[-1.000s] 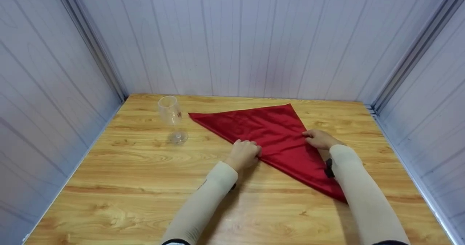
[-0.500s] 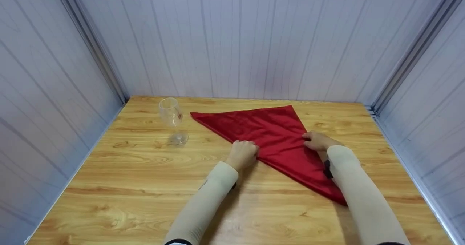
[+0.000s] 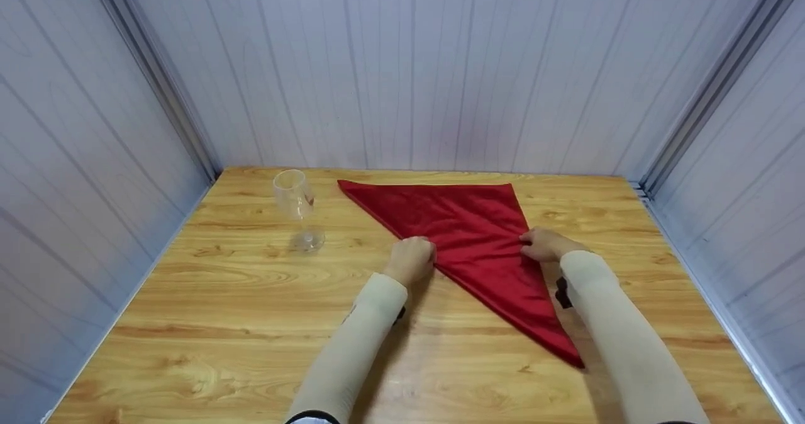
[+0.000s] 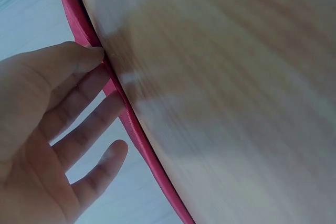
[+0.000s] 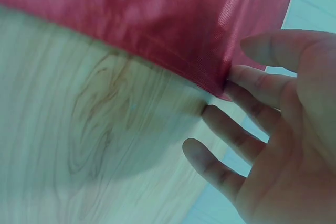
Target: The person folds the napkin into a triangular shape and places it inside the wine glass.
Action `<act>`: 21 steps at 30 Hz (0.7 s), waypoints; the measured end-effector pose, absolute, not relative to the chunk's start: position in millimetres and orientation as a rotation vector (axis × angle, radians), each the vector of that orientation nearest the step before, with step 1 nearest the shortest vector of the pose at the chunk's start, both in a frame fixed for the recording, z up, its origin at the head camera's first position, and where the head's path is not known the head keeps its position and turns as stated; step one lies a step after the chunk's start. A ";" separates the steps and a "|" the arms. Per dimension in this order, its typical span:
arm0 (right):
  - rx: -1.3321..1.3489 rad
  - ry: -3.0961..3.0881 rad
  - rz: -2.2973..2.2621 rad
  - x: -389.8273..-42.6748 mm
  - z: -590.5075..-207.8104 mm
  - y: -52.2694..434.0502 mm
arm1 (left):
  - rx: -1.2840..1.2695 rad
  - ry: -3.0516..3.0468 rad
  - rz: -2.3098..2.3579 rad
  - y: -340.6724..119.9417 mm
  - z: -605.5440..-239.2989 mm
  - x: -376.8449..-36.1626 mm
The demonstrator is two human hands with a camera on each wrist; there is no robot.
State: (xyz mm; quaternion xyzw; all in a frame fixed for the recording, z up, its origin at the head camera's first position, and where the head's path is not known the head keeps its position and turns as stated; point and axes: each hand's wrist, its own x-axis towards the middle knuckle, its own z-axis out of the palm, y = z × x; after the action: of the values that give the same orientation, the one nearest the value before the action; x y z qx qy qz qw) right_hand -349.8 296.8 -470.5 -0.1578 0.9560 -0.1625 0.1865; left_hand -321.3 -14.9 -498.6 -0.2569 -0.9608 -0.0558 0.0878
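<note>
A shiny red cloth (image 3: 465,223), folded into a triangle, lies across the middle and right of the table. Its long folded edge runs from the back left to the front right. My left hand (image 3: 410,260) pinches that edge near its middle; in the left wrist view, the thumb and index finger meet at the red hem while the other fingers spread loosely. On the opposite side, my right hand (image 3: 548,245) touches the cloth's right edge. The right wrist view has its fingertips (image 5: 236,74) at the cloth's border, with thumb and fingers apart and loosely bent.
A clear stemmed glass (image 3: 294,204) stands upright at the back left of the wooden table (image 3: 207,323), apart from the cloth. Pale panelled walls (image 3: 402,72) enclose the table at the back and both sides.
My left hand has shifted left with the folded edge. The cloth has turned slightly, its back-left tip moving back and right, its front corner left and forward. My right hand has moved a little left.
</note>
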 end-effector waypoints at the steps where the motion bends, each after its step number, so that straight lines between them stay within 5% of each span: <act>1: -0.436 2.694 -0.461 -349.8 -470.5 296.1 | -0.755 -2.867 -0.186 -15.3 -498.3 -322.0; 21: -0.443 2.735 -0.387 -350.8 -473.4 290.7 | -0.624 -2.978 -0.299 -18.4 -494.7 -333.3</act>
State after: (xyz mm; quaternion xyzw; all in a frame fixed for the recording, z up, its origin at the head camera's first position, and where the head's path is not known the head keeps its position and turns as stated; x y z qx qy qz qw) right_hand -350.8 290.7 -473.4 -0.1562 0.9632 -0.1363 0.1713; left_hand -333.3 -18.4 -494.7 -0.2040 -0.9732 -0.0977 0.0421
